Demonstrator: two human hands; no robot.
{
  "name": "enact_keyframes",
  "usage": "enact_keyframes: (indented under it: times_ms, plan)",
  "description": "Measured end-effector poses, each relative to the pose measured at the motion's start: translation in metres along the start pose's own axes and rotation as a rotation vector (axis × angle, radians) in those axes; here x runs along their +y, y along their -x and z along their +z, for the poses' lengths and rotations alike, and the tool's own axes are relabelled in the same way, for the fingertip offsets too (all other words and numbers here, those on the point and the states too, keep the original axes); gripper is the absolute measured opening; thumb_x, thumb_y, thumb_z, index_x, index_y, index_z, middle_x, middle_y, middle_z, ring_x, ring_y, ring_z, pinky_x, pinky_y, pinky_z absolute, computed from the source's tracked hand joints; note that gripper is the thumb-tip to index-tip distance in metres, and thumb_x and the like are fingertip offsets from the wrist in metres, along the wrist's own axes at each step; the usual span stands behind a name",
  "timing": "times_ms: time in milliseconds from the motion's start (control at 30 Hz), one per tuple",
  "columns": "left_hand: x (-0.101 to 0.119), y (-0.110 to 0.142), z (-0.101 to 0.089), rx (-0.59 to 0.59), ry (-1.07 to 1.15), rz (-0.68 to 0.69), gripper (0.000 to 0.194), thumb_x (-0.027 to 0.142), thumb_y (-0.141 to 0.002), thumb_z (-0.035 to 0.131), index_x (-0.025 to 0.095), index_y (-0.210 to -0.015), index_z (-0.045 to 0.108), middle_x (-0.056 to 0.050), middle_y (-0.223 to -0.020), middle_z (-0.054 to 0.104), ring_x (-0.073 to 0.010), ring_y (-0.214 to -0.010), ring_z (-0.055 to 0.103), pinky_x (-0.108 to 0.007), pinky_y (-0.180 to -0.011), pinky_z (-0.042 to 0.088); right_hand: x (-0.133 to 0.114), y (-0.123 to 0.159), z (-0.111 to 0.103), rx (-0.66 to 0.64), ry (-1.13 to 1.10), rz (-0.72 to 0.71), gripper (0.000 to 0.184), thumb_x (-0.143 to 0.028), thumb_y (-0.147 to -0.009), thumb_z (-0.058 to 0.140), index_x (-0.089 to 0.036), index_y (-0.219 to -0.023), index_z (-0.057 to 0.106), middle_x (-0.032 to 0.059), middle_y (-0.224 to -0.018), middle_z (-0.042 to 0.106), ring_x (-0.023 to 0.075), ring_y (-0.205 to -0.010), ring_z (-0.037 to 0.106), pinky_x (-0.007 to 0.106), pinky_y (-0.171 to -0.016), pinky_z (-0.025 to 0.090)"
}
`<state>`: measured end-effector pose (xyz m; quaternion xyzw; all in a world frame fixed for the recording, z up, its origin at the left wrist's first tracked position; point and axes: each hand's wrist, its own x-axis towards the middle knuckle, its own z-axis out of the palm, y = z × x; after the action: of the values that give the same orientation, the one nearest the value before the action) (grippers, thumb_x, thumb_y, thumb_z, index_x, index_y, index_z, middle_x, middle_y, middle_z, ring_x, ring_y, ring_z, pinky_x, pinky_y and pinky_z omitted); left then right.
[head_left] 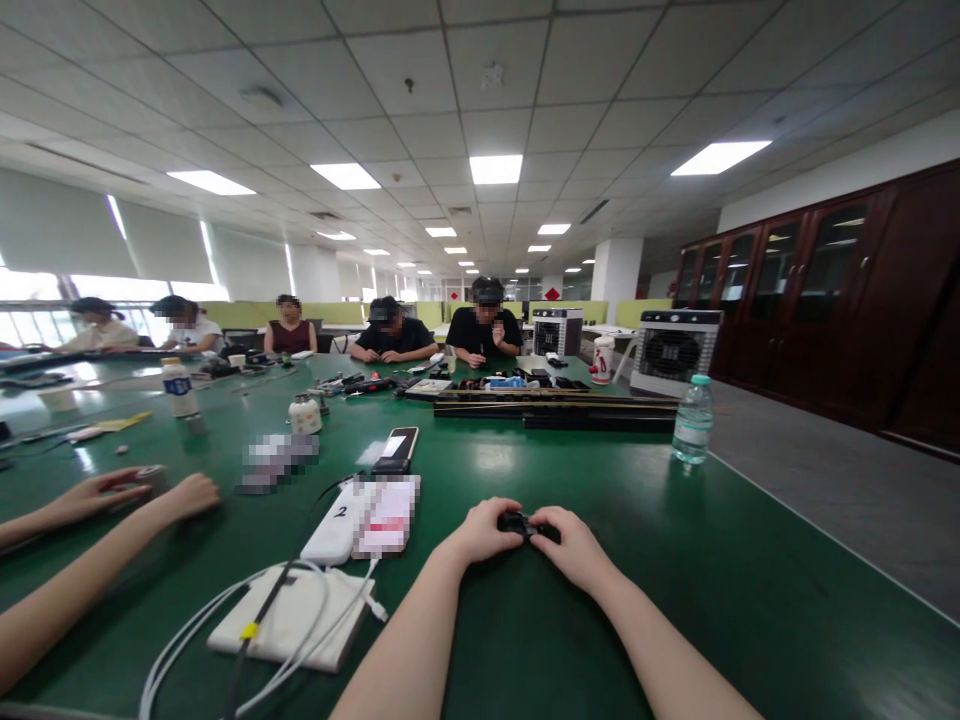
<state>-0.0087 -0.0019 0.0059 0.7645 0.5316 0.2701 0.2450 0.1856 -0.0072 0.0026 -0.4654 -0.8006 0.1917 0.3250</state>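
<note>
My left hand and my right hand meet over the green table in front of me. Both are curled round a small black object that they pinch from either side just above the tabletop. What kind of part it is I cannot make out. To their left lie a white power bank marked with a 2 and a phone.
A neighbour's two forearms and hands lie on the table at the left. White pads and cables sit near my left arm. A water bottle, long black bars, coolers and several seated people stand farther off.
</note>
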Motion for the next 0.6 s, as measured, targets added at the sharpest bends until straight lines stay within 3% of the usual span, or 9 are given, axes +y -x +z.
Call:
enact_keyframes:
  times_ms: [600]
  plan:
    - [-0.0029, -0.0016, 0.0037, 0.026, 0.015, 0.035, 0.054, 0.026, -0.067, 0.068, 0.019, -0.12, 0.059, -0.008, -0.121, 0.062, -0.025, -0.112, 0.057, -0.033, -0.1, 0.043, -0.0091, 0.0034, -0.0019, -0.005, 0.06, 0.004, 0.023, -0.022, -0.075, 0.058, -0.023, -0.096, 0.067, 0.0044, -0.104, 0.067, 0.0217, -0.099, 0.059, 0.035, -0.091, 0.043]
